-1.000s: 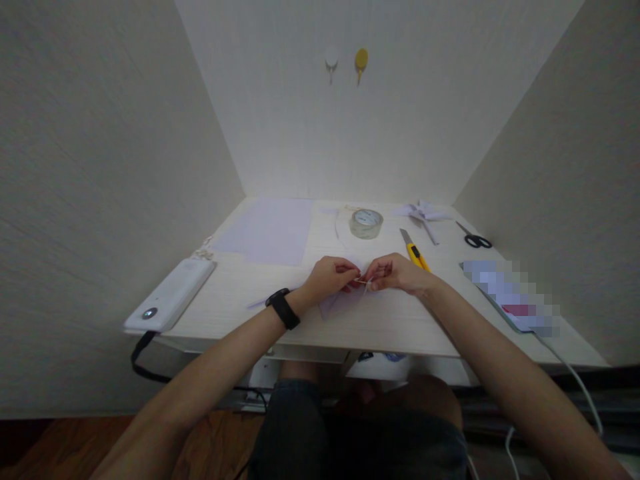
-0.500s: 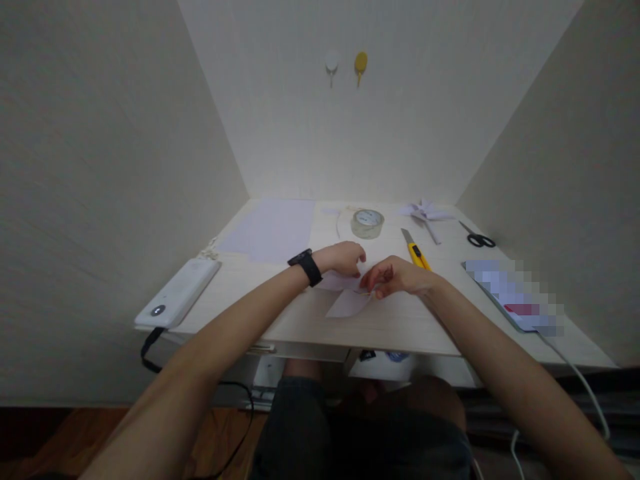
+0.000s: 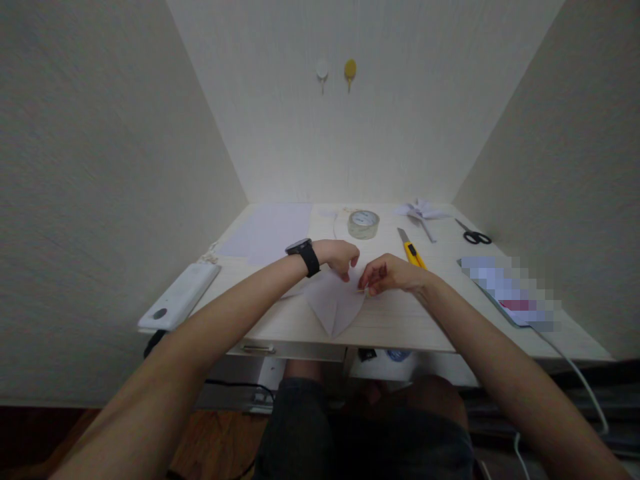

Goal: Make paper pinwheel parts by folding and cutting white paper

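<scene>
A creased sheet of white paper (image 3: 334,303) is under both hands near the front of the table, one pointed corner towards me. Curled over its upper edge, my left hand (image 3: 341,257) has its thumb and fingers on the paper; a black watch is on that wrist. My right hand (image 3: 384,273) pinches the paper's right edge between thumb and fingers. A thin pale strip sticks out at those fingertips, too small to name. Just beyond my right hand lies a yellow utility knife (image 3: 413,252), its blade pointing away.
A roll of clear tape (image 3: 363,225) lies behind the hands. White sheets (image 3: 277,230) are at the back left. At the back right are a paper pinwheel (image 3: 421,212) and black scissors (image 3: 477,236). A phone (image 3: 505,290) lies right, a white power bank (image 3: 180,297) left.
The paper has turned and opened out, its pointed corner now towards me and more of its surface showing. My right hand has shifted slightly left. The view has tilted a little.
</scene>
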Demonstrator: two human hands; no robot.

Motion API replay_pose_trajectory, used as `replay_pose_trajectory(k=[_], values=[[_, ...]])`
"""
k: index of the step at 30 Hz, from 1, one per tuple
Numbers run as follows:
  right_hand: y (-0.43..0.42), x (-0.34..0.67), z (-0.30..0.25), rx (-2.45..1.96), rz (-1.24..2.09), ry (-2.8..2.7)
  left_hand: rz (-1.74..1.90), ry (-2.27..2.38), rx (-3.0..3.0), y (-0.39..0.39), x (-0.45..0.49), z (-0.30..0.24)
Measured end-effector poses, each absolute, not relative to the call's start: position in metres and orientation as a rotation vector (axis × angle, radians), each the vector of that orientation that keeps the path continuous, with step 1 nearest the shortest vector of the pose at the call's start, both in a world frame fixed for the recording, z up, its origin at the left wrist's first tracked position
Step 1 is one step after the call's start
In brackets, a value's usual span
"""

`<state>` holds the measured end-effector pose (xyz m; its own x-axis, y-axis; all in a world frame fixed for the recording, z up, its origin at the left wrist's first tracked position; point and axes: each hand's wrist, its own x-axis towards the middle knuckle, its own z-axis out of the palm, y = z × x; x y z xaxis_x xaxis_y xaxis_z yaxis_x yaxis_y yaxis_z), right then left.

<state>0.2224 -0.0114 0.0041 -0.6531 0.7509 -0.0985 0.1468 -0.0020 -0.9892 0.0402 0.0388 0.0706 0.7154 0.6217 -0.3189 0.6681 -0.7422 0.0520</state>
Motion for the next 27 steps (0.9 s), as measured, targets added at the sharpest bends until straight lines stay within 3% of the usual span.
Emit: replay_pose_trajectory(k=[27], values=[[-0.010, 0.223, 0.002, -0.901, 1.670, -1.848, -0.215, 0.924, 2.905, 0.027, 0.025, 0.066]])
